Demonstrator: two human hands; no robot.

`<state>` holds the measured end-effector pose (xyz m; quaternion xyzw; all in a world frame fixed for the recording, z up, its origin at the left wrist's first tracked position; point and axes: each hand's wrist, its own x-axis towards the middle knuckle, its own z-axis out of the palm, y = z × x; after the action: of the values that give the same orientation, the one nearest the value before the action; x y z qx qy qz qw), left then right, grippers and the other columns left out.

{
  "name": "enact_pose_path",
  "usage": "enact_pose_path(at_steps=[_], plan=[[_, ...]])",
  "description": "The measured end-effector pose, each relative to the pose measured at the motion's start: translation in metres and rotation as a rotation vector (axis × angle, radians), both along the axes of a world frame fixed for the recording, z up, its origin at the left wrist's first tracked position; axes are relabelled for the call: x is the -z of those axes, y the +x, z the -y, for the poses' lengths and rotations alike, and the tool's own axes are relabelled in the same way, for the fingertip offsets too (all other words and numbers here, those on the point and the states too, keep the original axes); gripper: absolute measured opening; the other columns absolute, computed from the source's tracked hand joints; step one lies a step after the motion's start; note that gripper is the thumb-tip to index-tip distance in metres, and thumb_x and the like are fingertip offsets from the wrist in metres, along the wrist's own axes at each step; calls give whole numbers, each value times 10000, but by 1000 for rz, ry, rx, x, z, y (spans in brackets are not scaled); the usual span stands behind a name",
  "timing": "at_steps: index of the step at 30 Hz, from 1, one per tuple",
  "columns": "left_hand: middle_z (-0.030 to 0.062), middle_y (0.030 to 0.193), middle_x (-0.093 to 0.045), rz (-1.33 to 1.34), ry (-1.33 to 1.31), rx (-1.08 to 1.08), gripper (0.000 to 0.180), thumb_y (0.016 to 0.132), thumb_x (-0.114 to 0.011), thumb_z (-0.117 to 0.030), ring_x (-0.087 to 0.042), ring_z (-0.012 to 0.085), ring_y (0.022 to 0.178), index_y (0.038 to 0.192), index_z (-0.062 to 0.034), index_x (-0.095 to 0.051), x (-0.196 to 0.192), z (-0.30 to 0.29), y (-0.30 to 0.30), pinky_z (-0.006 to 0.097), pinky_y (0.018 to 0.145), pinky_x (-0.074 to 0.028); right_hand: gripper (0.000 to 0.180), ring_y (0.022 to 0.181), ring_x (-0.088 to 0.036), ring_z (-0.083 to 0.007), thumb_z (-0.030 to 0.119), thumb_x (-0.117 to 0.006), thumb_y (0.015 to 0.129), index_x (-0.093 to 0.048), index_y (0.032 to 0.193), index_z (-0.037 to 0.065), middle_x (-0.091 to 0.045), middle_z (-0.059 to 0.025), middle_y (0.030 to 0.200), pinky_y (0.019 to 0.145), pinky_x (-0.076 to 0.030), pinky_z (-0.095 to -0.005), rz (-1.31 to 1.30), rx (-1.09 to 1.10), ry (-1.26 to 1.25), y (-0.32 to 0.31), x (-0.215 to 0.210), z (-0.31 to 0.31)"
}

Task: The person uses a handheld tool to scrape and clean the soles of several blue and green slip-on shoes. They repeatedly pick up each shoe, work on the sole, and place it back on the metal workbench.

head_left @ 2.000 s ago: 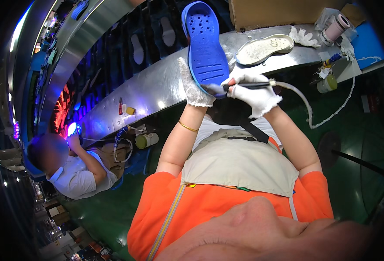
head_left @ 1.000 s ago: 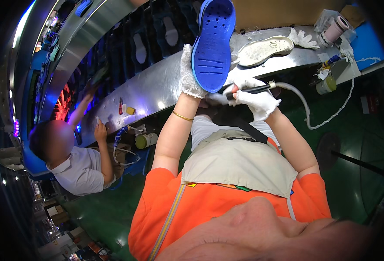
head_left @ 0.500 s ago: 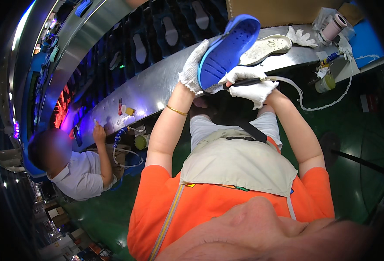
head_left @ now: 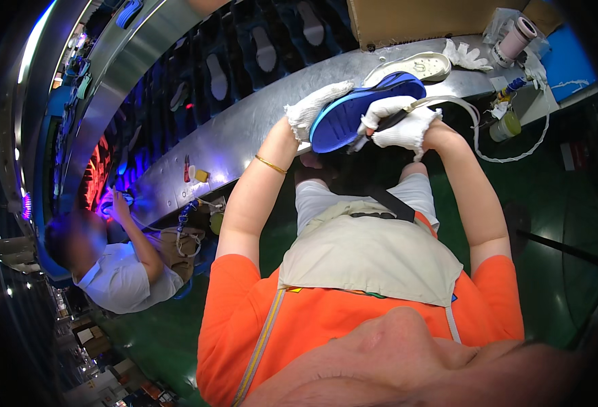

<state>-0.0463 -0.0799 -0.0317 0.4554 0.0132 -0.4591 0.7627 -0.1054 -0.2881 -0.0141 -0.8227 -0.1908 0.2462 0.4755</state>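
Head view. A blue sole (head_left: pixel 360 108) is held tilted above the lap, just in front of the steel bench (head_left: pixel 245 136). The gloved left hand (head_left: pixel 312 105) is closed around the sole's near end. The gloved right hand (head_left: pixel 401 122) is clenched on a pen-like tool (head_left: pixel 380 127), its tip laid against the sole's edge; a white hose (head_left: pixel 475 132) trails from it. A pale sole (head_left: pixel 411 68) lies on the bench behind. A co-worker (head_left: pixel 119 264) is seated at far left.
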Motion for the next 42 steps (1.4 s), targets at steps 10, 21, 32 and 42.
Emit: enact_pose_path(at_steps=[10, 21, 32, 42], plan=[[244, 1188, -541, -172, -281, -26, 532, 943, -443, -382, -604, 337, 1001, 1285, 26, -423, 2, -6, -4, 458, 853, -526, 176, 858, -559, -163, 160, -581, 724, -580, 893, 112, -607, -16, 958, 697, -501, -293, -7, 64, -40, -2, -8, 16], [181, 1107, -592, -15, -660, -427, 659, 896, -315, -571, -596, 325, 966, 1251, -40, -478, 36, -2, -27, 440, 866, -493, 129, 671, -581, -96, 93, -613, 777, -611, 869, 1, -621, -49, 758, 634, -488, -248, 0, 263, 586, -33, 25, -37], [164, 1115, -584, 15, -615, -504, 604, 884, -347, -526, -591, 297, 959, 1224, -48, -488, 56, 4, -39, 424, 892, -476, 105, 800, -601, -102, 71, -644, 779, -630, 859, 5, -648, -58, 874, 737, -501, -252, -21, 400, 531, -36, 1, -47], [117, 1136, -574, -11, -769, -409, 543, 915, -350, -451, -580, 257, 988, 1265, -49, -454, 30, 26, -55, 421, 871, -494, 156, 671, -614, -96, 126, -649, 817, -609, 920, 16, -639, -51, 826, 655, -493, -232, 222, 650, 690, 1, 13, -47]])
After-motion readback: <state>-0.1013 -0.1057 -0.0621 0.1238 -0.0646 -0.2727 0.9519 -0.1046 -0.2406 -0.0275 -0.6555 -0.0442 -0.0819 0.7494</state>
